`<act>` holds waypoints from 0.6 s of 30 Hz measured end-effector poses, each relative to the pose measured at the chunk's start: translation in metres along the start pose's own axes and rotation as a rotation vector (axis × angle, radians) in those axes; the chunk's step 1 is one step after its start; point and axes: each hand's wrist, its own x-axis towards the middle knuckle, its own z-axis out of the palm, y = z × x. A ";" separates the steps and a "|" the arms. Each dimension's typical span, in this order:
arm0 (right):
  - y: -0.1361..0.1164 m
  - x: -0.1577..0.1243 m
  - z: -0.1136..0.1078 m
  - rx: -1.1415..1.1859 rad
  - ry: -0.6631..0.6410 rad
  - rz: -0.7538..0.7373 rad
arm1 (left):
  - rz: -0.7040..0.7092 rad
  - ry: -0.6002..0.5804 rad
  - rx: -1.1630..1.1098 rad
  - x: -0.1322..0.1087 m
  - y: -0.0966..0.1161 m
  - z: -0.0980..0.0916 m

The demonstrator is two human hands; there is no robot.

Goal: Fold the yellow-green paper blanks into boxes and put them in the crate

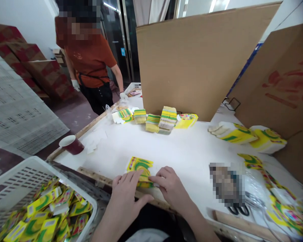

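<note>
At the table's front edge lies a small yellow and green printed carton. My left hand rests across its left and near part, fingers together on top and the thumb held apart below. My right hand grips the carton's near right corner with bent fingers. Part of the carton is hidden under my fingers, so I cannot see whether its end flap is folded.
Left below, a white basket holds many yellow packs. A dark red cup stands near the table's left edge. Carton stacks line a tall cardboard sheet. Scissors lie right. A person in an orange shirt stands beyond.
</note>
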 end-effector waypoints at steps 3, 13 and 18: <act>0.002 -0.006 -0.001 -0.038 -0.032 -0.006 | -0.074 -0.211 0.004 0.003 -0.001 0.009; -0.004 -0.017 -0.002 0.049 0.026 -0.086 | 0.001 -0.346 -0.333 0.015 -0.002 0.034; -0.001 -0.021 0.008 0.407 0.370 0.294 | -0.122 -0.194 -0.368 0.014 0.000 0.045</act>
